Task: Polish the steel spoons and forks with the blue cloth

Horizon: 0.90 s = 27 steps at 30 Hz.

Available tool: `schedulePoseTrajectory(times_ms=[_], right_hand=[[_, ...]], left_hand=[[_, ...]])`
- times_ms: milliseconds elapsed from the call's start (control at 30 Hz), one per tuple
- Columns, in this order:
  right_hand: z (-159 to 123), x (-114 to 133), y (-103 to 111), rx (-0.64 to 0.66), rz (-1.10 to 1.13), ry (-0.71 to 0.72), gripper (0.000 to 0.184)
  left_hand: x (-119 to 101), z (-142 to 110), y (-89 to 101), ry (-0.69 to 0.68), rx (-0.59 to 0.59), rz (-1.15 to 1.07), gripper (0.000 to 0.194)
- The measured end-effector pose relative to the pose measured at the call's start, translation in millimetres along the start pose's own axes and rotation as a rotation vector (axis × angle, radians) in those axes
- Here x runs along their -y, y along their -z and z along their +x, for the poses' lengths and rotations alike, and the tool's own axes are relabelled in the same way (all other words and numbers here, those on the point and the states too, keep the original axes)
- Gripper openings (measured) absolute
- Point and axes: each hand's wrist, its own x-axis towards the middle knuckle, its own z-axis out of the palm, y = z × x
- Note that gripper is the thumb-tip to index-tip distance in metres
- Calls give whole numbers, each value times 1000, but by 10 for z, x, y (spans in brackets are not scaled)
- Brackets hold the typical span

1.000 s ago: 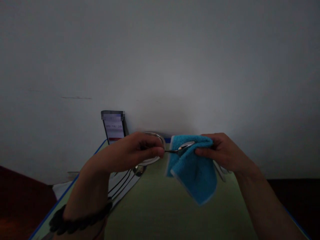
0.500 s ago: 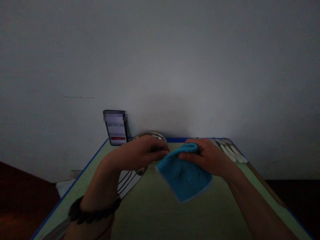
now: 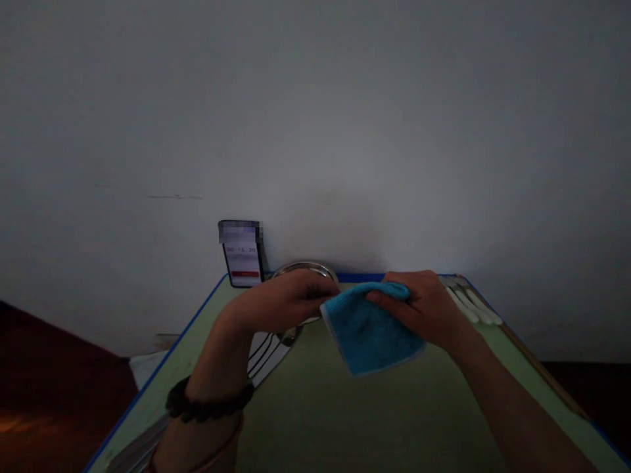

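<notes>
Above the table, my right hand point(image 3: 421, 305) is closed on a blue towelling cloth point(image 3: 372, 338), thumb on top, the cloth folded over its fingers and one corner hanging down. My left hand point(image 3: 290, 299) is closed at the cloth's left edge. Earlier frames show a metal spoon's handle in that hand; the cloth and fingers now hide the spoon. Directly behind the left hand stands a round metal bowl point(image 3: 315, 266), partly covered by it. Under the left wrist, spoons point(image 3: 288, 337) with thin dark handles lie on a white sheet.
A phone point(image 3: 242, 259) showing a timer leans on the wall point(image 3: 345, 131) at the table's back left. Several white-handled knives point(image 3: 476, 307) lie along the back right edge. Blue edging runs round the green table point(image 3: 355, 420). More long flat items point(image 3: 140, 447) lie at front left.
The cloth has slid left along the spoon toward my left hand and now covers the spoon's head. My right hand has moved closer to the left. The view has shifted slightly.
</notes>
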Motion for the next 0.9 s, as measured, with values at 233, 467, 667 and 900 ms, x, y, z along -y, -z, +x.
schedulePoseTrajectory(times_ms=[233,467,667,900], right_hand=[[1,-49,79,257,203,-132,27],[-36,-51,179,274,383,-188,33],[-60,-104,231,214,341,-182,19],[-87,-201,332,143,341,-154,23]], left_hand=[[63,-79,55,97,-2,-98,29],[26,-70,56,110,-49,-128,27],[18,-108,38,194,-14,-196,32],[24,-156,55,301,-37,-236,36]])
